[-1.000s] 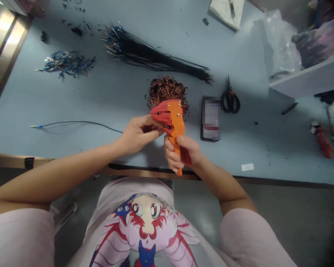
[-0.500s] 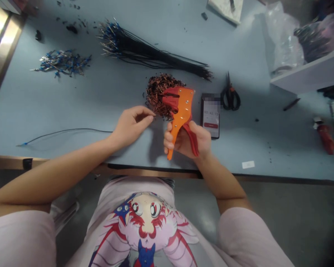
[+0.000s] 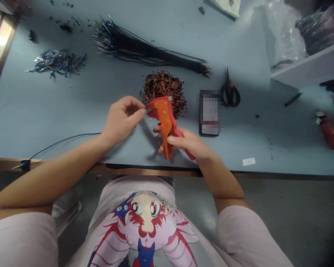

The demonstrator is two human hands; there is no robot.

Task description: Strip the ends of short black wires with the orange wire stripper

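Note:
Between the thumb and forefinger of my left hand (image 3: 125,118) is the end of a black wire (image 3: 64,140), which trails left under the hand to a blue-sleeved tip at the table edge. My right hand (image 3: 185,142) grips an orange and red wire stripper (image 3: 164,120). Its jaws are at my left fingertips, where the wire end is too small to make out clearly. Behind the tool lies a pile of short copper-coloured and black scraps (image 3: 164,83).
A bundle of black wires (image 3: 153,53) lies at the back. Blue-tipped terminals (image 3: 58,63) are heaped at the left. A phone (image 3: 209,113) and black scissors (image 3: 230,92) are to the right, with a red tool (image 3: 327,131) farther right.
The stripper has moved left and turned, bringing its jaws to my left fingertips. My left hand has shifted slightly up and left, and the wire's blue tip has slid to the table edge.

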